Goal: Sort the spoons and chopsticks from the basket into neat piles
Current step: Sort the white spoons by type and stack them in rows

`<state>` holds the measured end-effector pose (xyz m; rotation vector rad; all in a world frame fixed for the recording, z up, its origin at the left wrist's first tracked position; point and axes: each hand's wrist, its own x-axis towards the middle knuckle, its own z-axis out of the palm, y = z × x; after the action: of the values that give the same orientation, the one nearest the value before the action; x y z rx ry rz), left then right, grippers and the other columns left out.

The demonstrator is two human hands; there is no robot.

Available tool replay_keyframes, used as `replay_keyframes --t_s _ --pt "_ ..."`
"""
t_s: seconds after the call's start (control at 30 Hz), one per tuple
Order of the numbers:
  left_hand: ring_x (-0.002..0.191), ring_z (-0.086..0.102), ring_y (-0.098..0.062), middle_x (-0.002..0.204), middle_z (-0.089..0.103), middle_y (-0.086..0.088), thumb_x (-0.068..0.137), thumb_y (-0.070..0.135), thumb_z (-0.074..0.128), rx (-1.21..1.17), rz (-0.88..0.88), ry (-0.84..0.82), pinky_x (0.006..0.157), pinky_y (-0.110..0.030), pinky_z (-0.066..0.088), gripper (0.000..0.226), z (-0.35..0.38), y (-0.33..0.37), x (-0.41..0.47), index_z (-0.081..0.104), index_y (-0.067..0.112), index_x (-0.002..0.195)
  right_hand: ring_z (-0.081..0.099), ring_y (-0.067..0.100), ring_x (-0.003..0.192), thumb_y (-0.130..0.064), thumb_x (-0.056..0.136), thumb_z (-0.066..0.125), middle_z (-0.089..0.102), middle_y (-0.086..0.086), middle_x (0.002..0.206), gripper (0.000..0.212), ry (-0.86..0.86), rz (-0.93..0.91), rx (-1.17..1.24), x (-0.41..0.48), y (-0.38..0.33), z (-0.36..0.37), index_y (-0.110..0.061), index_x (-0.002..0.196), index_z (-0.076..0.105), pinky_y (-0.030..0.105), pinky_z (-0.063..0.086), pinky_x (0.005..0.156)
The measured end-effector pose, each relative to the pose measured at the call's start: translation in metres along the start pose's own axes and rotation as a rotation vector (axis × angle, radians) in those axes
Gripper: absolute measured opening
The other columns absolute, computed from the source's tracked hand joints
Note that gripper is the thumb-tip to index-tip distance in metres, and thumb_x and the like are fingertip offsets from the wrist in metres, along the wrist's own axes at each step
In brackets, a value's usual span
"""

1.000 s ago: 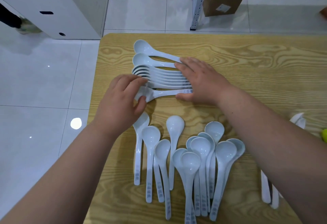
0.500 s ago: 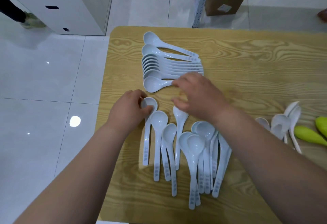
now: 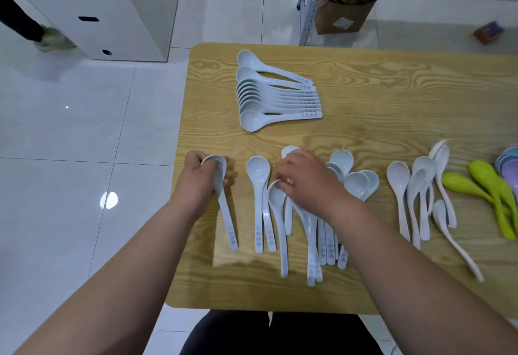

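Two grips at frame centre: left grip (image 3: 201, 183) clasps a pale spoon (image 3: 228, 228) by its bowl; right grip (image 3: 308, 183) pinches another spoon (image 3: 281, 242) among the loose pile (image 3: 356, 183). A neat stack (image 3: 277, 99) lies upper centre on the worktop (image 3: 392, 88).

The purple spoons (image 3: 510, 171) run off the right edge.

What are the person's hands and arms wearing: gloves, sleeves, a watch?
Nothing shows: the left hand and right hand are bare, without gloves, rings or a watch, and both forearms are bare to the frame's edge, no sleeve in view.
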<state>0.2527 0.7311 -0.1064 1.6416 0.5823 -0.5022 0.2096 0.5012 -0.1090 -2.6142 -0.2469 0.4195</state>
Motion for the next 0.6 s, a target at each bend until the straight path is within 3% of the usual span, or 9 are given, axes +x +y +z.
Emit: replay_keyframes --t_s 0.07,0.2,0.27,0.37,0.43,0.5,0.6 --pt "0.081 0.072 -0.023 0.103 0.076 -0.008 0.095 0.007 0.043 -0.093 -0.029 -0.068 0.065 -0.032 0.051 0.011 -0.002 -0.003 -0.013 0.045 0.017 0.098 0.055 0.014 0.105 -0.024 0.095 0.062 0.063 -0.011 0.098 0.011 0.0 0.051 0.12 -0.01 -0.011 -0.018 -0.028 0.097 0.072 0.034 0.045 0.092" --pt "0.08 0.066 -0.02 0.106 0.072 -0.011 0.099 0.011 0.049 -0.249 -0.135 -0.253 0.072 -0.035 0.053 0.016 -0.003 0.0 -0.049 0.058 0.012 0.112 0.058 0.0 0.088 -0.02 0.093 0.067 0.063 -0.014 0.088 0.008 0.0 0.13 0.4 -0.026 -0.046 -0.038 -0.024 0.092 0.073 0.014 0.043 0.075" --pt "0.081 0.068 -0.019 0.104 0.068 -0.011 0.102 0.022 0.049 -0.286 -0.183 -0.352 0.075 -0.038 0.056 0.022 -0.002 0.001 -0.065 0.062 0.009 0.115 0.061 0.0 0.083 -0.022 0.089 0.073 0.067 -0.011 0.088 0.004 0.023 0.151 0.503 -0.027 -0.065 -0.034 -0.025 0.089 0.075 0.019 0.046 0.076" --pt "0.097 0.068 -0.028 0.118 0.07 -0.015 0.106 0.037 0.039 -0.359 -0.208 -0.54 0.092 -0.045 0.054 0.044 -0.004 -0.001 -0.08 0.063 0.004 0.122 0.057 0.001 0.078 -0.027 0.087 0.075 0.06 -0.008 0.088 0.012 0.086 0.195 0.517 -0.025 -0.088 -0.02 -0.037 0.084 0.07 0.021 0.042 0.072" --pt "0.092 0.067 -0.028 0.116 0.069 -0.015 0.108 0.033 0.036 -0.354 -0.143 -0.621 0.084 -0.04 0.056 0.044 -0.01 -0.003 -0.084 0.058 0.004 0.132 0.056 0.001 0.075 -0.024 0.089 0.073 0.059 -0.008 0.085 0.01 0.106 0.203 0.517 -0.025 -0.1 -0.01 -0.034 0.089 0.071 0.018 0.041 0.07" --pt "0.075 0.061 -0.021 0.101 0.066 -0.012 0.107 0.027 0.039 -0.329 -0.114 -0.549 0.063 -0.03 0.052 0.037 -0.017 -0.006 -0.084 0.057 0.008 0.134 0.059 -0.001 0.074 -0.022 0.091 0.071 0.064 -0.008 0.083 0.014 0.087 0.232 0.577 -0.024 -0.105 -0.002 -0.028 0.104 0.07 0.014 0.044 0.068" --pt "0.068 0.06 -0.021 0.101 0.066 -0.013 0.105 0.026 0.046 -0.395 -0.204 -0.341 0.056 -0.03 0.049 0.031 -0.033 -0.015 -0.081 0.059 0.013 0.129 0.063 0.005 0.086 -0.024 0.094 0.063 0.064 -0.01 0.096 0.025 0.112 0.359 0.528 -0.026 -0.097 0.012 -0.025 0.119 0.063 0.026 0.052 0.078"
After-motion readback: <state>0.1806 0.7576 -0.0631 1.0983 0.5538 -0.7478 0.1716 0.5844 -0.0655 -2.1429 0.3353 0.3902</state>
